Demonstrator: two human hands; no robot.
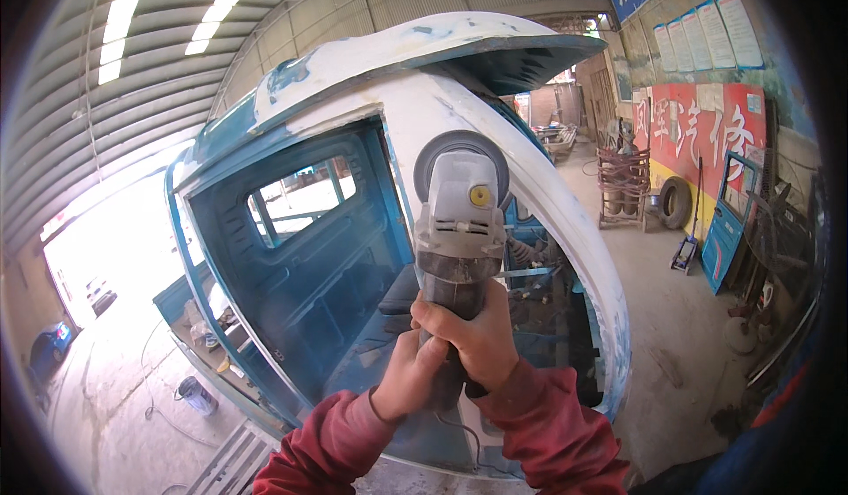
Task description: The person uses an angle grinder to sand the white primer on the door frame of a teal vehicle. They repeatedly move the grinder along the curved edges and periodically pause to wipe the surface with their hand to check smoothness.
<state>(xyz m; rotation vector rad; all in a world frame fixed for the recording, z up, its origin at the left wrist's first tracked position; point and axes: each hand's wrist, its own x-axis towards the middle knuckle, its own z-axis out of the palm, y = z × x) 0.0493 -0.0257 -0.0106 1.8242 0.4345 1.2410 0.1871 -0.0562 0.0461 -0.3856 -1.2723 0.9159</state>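
Observation:
A grey and black angle grinder [458,230] points away from me, upright in the middle of the head view. My right hand [477,334] is closed around its dark body, with the fingers wrapped over the top. Lower on the handle, my left hand [410,376] grips it from the left side. The round dark disc [433,149] at the far end lies over the white-coated front pillar [415,115] of a blue vehicle cab [291,305]. Whether the disc touches the pillar or spins I cannot tell. From the handle's lower end hangs a thin cord [468,433].
The cab's white, patchy roof [371,49] juts out above the grinder. A bucket [196,396] and a slatted metal frame [231,464] are at lower left. Along the right wall are a tyre [676,202], a floor jack [684,254] and a loose blue door [726,230].

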